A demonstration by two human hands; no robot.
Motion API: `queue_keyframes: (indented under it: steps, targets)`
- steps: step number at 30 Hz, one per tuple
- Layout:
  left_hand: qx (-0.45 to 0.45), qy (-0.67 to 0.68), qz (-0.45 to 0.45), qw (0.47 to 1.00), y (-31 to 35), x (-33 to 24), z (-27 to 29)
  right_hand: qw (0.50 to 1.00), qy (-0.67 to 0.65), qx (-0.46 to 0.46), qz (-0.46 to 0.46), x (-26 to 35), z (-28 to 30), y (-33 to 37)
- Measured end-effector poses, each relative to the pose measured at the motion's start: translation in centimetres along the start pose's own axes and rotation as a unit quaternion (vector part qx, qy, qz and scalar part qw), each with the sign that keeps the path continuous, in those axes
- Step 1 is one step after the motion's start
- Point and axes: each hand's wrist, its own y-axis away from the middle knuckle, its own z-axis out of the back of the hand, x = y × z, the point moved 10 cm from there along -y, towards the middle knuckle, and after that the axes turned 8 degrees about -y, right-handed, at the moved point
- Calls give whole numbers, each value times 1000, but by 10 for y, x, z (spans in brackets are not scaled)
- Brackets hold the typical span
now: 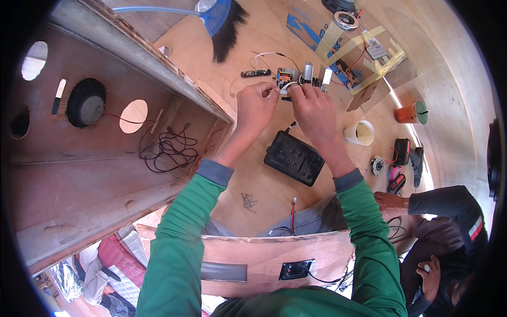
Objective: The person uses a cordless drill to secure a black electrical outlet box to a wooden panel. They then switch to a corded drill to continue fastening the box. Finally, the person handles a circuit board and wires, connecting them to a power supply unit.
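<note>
A circuit board (288, 75) with upright silver heat sinks lies on the wooden panel, just beyond my hands. My left hand (257, 105) is closed in a pinch at its near left edge; whatever is between the fingertips is too small to name. Bent over the near side of the board, my right hand (314, 108) has its fingers closed beside a short white wire (288, 84), and they hide what they hold. Left of the board is a small strip board (255, 73) joined by thin wires. Below my hands lies a black plastic housing (294, 158) with a cable at its top.
Screws (248, 202) lie loose near my left sleeve. A white cup (359, 133), an orange drink cup (412, 112) and tool batteries (402, 152) stand right. Behind are a taped carton (348, 47) and a brush (224, 26). A wooden cabinet (105, 179) fills the left; a co-worker's hand (391, 202) rests right.
</note>
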Motion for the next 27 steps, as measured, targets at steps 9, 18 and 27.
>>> queue_keyframes:
  steps: [9, 18, 27]
  targets:
    - [-9, -34, -59, 998, 0, -5, 5, 1000, 15, -19, -13, 2, -2, 6]
    - [59, -62, -122, 989, -7, -15, 5, 999, -1, -27, 25, 1, 0, 11]
    - [54, -126, -216, 967, -5, -21, 4, 1000, 1, -29, 7, 1, -1, 14]
